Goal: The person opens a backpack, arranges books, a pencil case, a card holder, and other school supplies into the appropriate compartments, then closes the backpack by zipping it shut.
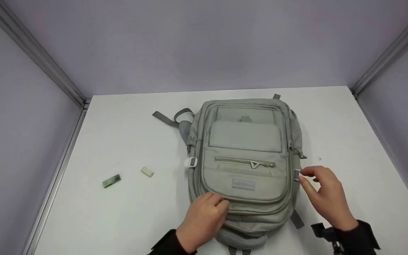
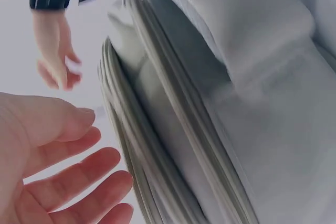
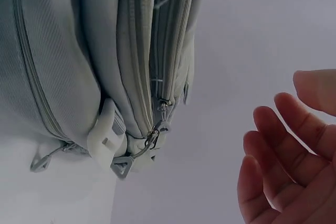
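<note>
A grey-green backpack (image 1: 246, 177) lies front up on a white table, its base end away from view or hidden. My left hand (image 1: 204, 216) is over its lower left edge, fingers loosely bent; the left wrist view shows the fingers (image 2: 79, 182) beside the bag's zipped edges with nothing held. Beside the bag's right side is my right hand (image 1: 328, 194), thumb and forefinger apart near a white buckle (image 1: 297, 175). In the right wrist view the hand's fingers (image 3: 283, 150) are spread slightly, apart from the bag. Zip pulls (image 3: 152, 137) hang near the buckle.
Left of the bag lie a small green block (image 1: 111, 181) and a smaller pale yellow one (image 1: 147, 172). A grey strap (image 1: 165, 118) sticks out at the upper left. Another white buckle (image 1: 191, 162) sits on the left side. Pale walls (image 1: 211, 46) enclose the table.
</note>
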{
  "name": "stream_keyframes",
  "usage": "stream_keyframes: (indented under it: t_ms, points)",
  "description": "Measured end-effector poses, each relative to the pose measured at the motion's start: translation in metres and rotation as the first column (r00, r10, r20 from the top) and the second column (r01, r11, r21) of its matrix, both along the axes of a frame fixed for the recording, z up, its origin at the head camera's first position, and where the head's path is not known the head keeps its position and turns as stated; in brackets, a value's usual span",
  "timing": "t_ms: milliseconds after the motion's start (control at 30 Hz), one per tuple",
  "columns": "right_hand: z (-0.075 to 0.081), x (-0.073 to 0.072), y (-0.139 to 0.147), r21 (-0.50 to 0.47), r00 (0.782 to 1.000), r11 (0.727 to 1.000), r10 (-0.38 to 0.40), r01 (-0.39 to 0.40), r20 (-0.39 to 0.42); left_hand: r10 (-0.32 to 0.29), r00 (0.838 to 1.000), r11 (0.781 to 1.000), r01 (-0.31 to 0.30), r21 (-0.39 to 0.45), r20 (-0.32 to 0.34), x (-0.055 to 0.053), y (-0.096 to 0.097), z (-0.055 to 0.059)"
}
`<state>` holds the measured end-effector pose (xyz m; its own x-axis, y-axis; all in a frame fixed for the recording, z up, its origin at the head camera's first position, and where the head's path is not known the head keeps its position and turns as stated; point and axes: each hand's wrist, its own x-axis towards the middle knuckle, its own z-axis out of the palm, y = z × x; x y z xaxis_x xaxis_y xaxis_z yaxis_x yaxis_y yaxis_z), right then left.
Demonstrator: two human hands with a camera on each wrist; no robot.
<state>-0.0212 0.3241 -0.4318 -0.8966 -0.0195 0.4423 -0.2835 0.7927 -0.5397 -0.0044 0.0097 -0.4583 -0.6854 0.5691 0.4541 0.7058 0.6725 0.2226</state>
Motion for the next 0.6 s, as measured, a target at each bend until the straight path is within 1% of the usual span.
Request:
stream_keyframes:
  t_ms: [133,267,367,433,500,600]
  points:
    - [-0.003,0.009,-0.007,-0.014,1.0,1.0,0.005,-0.005,0.005,0.08,0.996,0.996,-0.081,0.045,0.037,0.0,-0.017,-0.003]
    - [-0.008,0.016,-0.012,-0.018,1.0,1.0,0.004,-0.004,0.028,0.125,0.99,0.989,-0.13,0.069,0.069,0.001,-0.029,-0.008]
    - [-0.012,0.019,-0.015,-0.027,0.999,1.0,0.002,-0.001,0.048,0.163,0.982,0.983,-0.169,0.068,0.09,0.001,-0.037,-0.011]
    - [-0.015,0.02,-0.017,-0.034,0.998,0.999,0.001,0.001,0.059,0.202,0.973,0.976,-0.21,0.061,0.11,0.0,-0.042,-0.013]
    - [-0.018,0.02,-0.017,-0.029,0.997,1.0,-0.004,0.007,0.071,0.248,0.959,0.966,-0.256,0.043,0.134,-0.001,-0.048,-0.015]
    - [-0.021,0.015,-0.017,-0.001,0.997,1.0,-0.013,0.014,0.082,0.3,0.938,0.951,-0.308,0.021,0.176,-0.001,-0.054,-0.017]
